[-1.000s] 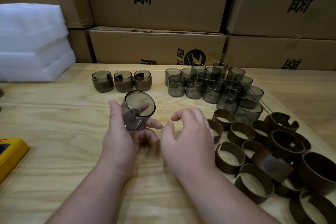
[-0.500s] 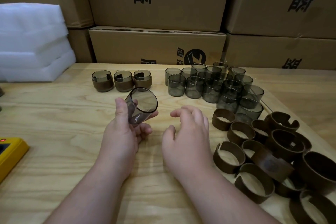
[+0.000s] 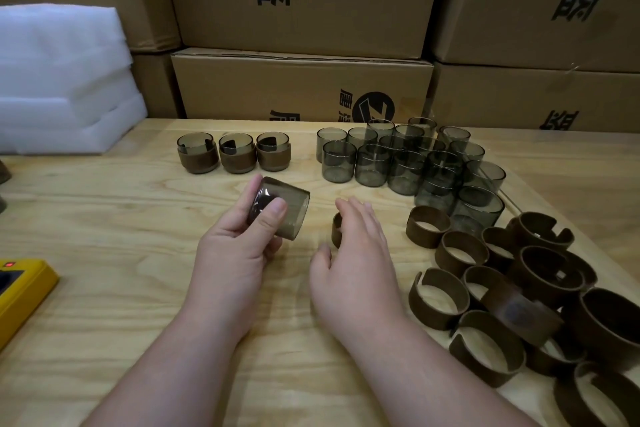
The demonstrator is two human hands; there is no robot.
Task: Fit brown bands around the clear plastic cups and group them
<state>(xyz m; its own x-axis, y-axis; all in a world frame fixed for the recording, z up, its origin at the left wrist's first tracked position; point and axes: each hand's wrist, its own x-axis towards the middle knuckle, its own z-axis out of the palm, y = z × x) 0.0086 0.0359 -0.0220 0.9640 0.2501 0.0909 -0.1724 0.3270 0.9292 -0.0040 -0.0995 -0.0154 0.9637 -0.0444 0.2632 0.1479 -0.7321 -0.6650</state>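
Foam sheets (image 3: 62,80) and a yellow device (image 3: 20,295) sit at our far left, and three banded cups (image 3: 233,152) stand in a row behind our left hand (image 3: 239,246), grouped apart as finished work, we judge. That hand's fingers are curled round a bare cup (image 3: 287,210) tipped on its side, likely to take a band. Our right hand (image 3: 353,253), fingers loosely apart, touches one band (image 3: 336,229), with unbanded cups (image 3: 408,163) and loose bands (image 3: 519,288) on the worktop (image 3: 104,218); the box (image 3: 301,87) print is partly cut off and unread.

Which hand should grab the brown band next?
Probably the right hand. It hovers over a loose brown band on the table, fingers lightly curled, holding nothing clearly. The band pile also lies on its side. The left hand is busy gripping the tilted cup.
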